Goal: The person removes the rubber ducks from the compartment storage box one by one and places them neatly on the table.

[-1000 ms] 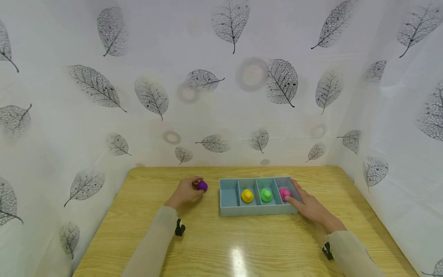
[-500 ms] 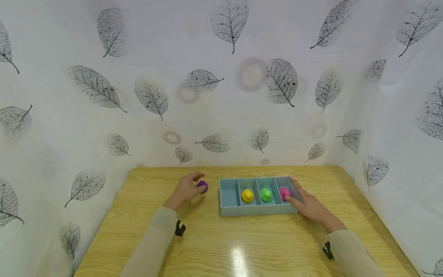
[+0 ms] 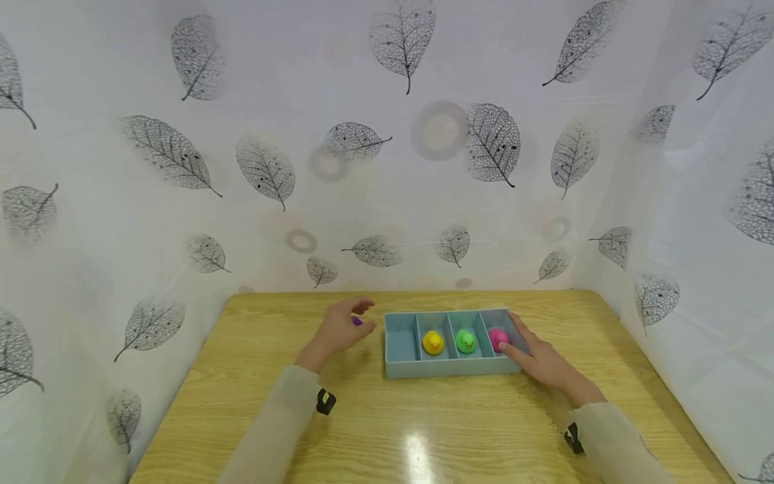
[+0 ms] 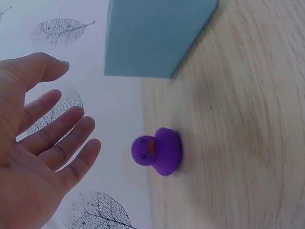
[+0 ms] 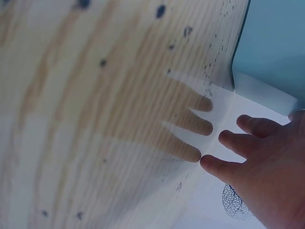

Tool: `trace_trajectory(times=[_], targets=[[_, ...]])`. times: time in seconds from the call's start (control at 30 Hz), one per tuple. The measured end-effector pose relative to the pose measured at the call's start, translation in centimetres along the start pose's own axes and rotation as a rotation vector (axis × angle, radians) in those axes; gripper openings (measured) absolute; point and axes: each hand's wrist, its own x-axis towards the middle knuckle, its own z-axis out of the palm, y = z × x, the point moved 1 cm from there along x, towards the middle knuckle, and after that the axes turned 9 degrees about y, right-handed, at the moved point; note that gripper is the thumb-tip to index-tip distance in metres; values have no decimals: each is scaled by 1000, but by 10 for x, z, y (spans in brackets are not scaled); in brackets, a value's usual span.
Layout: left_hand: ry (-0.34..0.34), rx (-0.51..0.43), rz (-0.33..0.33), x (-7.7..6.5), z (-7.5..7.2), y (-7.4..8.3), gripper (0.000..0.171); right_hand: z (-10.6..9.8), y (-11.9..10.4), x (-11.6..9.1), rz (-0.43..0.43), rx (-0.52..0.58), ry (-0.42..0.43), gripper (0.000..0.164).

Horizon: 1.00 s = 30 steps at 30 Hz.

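Observation:
A purple rubber duck (image 4: 164,151) stands upright on the table, mostly hidden behind my left hand (image 3: 340,327) in the head view. That hand is apart from the duck, thumb and fingers spread around air. To its right lies a blue-grey divided box (image 3: 453,367), its leftmost compartment bare. A yellow duck (image 3: 432,343), a green duck (image 3: 465,341) and a pink duck (image 3: 497,338) each sit in a compartment of their own. At the box's right end my right hand (image 3: 544,363) holds its corner, thumb over the front rim beside the pink duck.
The wooden table (image 3: 387,430) runs back to a white leaf-print sheet (image 3: 387,195), which also hangs along both sides. Dark specks show on the tabletop near the right hand.
My left hand has let go of the purple duck and moved slightly right, now covering most of it in the head view. My right hand and the box have stayed put.

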Motion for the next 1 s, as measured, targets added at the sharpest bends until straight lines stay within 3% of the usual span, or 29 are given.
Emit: trace_trajectory(times=[0.17, 0.37, 0.7, 0.87, 1.0], targets=[[1, 5, 41, 0, 3, 15, 41, -1, 0, 0, -5, 3, 2, 83], [-26, 6, 44, -1, 8, 29, 42, -1, -1, -1, -4, 5, -1, 83], [-84, -6, 111, 0, 23, 39, 43, -1, 0, -1, -8, 6, -2, 83], [-105, -60, 149, -1, 30, 44, 42, -1, -1, -1, -12, 6, 1, 83], [-134, -102, 142, -1, 36, 46, 43, -1, -1, 0, -12, 5, 5, 83]])
